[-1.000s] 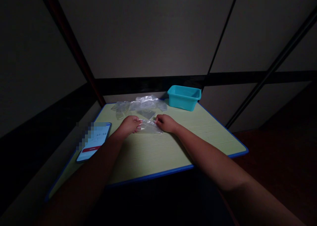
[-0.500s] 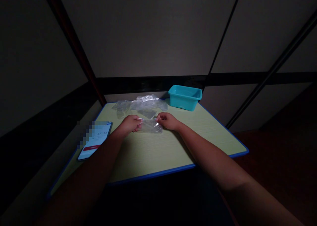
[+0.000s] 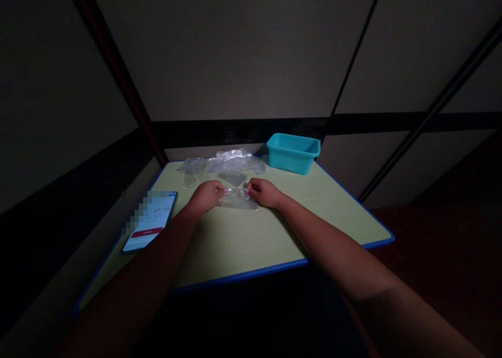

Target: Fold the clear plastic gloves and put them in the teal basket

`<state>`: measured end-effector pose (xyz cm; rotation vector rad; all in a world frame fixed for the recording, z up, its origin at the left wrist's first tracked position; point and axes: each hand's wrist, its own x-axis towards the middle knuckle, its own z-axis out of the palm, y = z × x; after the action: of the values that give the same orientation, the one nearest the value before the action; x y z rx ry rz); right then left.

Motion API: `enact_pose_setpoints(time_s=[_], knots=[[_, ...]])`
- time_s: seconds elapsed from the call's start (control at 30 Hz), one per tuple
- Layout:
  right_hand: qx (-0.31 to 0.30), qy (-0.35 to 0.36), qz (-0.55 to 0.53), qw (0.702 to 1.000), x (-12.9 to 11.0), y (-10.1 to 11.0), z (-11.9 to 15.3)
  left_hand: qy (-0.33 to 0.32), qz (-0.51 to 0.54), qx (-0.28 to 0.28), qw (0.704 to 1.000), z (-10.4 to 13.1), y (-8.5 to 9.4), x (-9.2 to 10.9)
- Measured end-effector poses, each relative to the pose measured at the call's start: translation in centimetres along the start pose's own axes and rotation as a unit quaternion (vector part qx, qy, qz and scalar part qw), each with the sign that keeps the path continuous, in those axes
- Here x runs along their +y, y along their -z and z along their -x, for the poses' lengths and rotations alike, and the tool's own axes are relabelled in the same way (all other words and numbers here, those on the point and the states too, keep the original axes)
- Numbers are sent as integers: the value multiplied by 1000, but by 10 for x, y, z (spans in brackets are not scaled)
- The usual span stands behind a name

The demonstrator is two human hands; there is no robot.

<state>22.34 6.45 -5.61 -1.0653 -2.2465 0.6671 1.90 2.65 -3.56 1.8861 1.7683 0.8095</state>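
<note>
Over the middle of the table, a small clear plastic bag (image 3: 238,200) is stretched between my two hands. My left hand (image 3: 207,197) pinches its upper left edge, fingers closed. At its upper right, my right hand (image 3: 263,191) pinches the edge between thumb and fingers. Just behind lies a heap of crumpled clear plastic bags (image 3: 235,161), with a flatter piece of plastic (image 3: 234,178) in front of it. Whether anything is inside the held bag cannot be made out.
A turquoise plastic basket (image 3: 292,161) stands at the back right of the blue-edged table (image 3: 333,211). On the left lies a phone (image 3: 151,222) with a lit screen, close to my left forearm. Dark panels rise behind the table.
The held bag has changed shape slightly, its upper edge now dipping between my hands. The fingers of my left hand have curled in a little. My right hand has hardly moved.
</note>
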Motion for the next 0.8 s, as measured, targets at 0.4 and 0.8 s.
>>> enact_pose_setpoints(time_s=[0.4, 0.8], knots=[[8, 0, 81, 997, -5, -1, 4, -63, -116, 47, 990, -1, -7, -2], [6, -1, 100, 995, -6, 0, 4, 62, 84, 57, 993, -5, -1, -4]])
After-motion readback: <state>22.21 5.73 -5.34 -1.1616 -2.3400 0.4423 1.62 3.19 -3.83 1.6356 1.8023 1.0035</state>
